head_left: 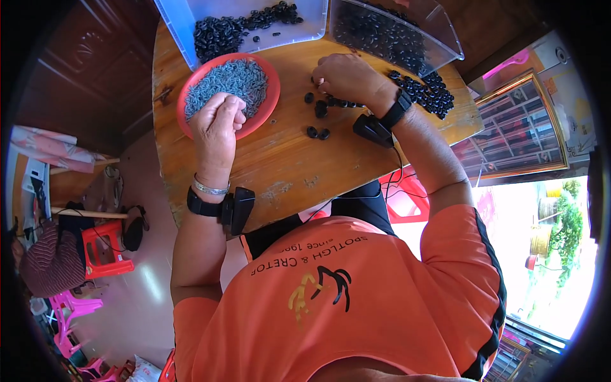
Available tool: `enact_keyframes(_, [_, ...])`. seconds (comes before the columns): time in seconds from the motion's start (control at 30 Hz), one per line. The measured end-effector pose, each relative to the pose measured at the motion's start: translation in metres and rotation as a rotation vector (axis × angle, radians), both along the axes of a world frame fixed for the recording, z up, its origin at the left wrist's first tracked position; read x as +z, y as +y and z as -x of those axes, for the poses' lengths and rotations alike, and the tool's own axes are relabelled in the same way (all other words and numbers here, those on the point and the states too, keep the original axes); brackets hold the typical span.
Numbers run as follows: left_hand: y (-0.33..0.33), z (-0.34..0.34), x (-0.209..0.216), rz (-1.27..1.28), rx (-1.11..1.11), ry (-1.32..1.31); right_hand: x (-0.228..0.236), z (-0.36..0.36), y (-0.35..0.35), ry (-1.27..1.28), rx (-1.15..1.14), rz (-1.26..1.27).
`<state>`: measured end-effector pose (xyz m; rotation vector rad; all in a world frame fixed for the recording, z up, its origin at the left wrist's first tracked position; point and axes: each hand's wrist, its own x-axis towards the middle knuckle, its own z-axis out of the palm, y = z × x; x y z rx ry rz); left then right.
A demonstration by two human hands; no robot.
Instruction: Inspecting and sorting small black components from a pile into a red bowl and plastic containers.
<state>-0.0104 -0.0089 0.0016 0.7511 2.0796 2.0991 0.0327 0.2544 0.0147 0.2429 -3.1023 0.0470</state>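
My left hand (217, 123) hovers over the red plate (270, 102), fingers curled closed above the heap of small grey-blue pieces (232, 79); what it pinches is hidden. My right hand (347, 77) rests on the wooden table (286, 169), fingers bent around small black rings (340, 102) lined up under it. A few loose black rings (318, 132) lie between both hands. Each wrist carries a black band with a small black device.
A clear bin (184, 25) with black rings stands at the back left. A second clear bin (445, 35) at the back right spills a pile of black rings (429, 92). Red and pink plastic stools (105, 251) stand on the floor at left.
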Motion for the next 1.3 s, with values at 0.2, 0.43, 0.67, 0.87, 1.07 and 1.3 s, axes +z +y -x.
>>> enact_keyframes(0.2, [0.0,0.003,-0.004,0.018,0.003,-0.011,0.003,0.002,0.001,0.003,-0.044,0.181])
enact_keyframes(0.43, [0.002,0.0,0.0,0.05,0.001,-0.004,0.014,0.021,-0.025,-0.12,0.18,0.847])
enact_keyframes(0.67, [0.0,0.009,-0.005,0.102,-0.078,-0.059,0.022,0.044,-0.081,-0.206,0.334,1.182])
enact_keyframes(0.87, [-0.006,0.015,0.003,-0.039,-0.07,-0.192,0.019,0.053,-0.092,-0.203,0.288,1.262])
enact_keyframes(1.07, [-0.01,0.022,-0.003,-0.003,-0.08,-0.197,0.004,0.053,-0.085,-0.193,0.291,1.434])
enact_keyframes(1.3, [-0.007,0.021,-0.002,-0.112,0.062,-0.162,-0.014,0.048,-0.093,0.208,0.395,0.247])
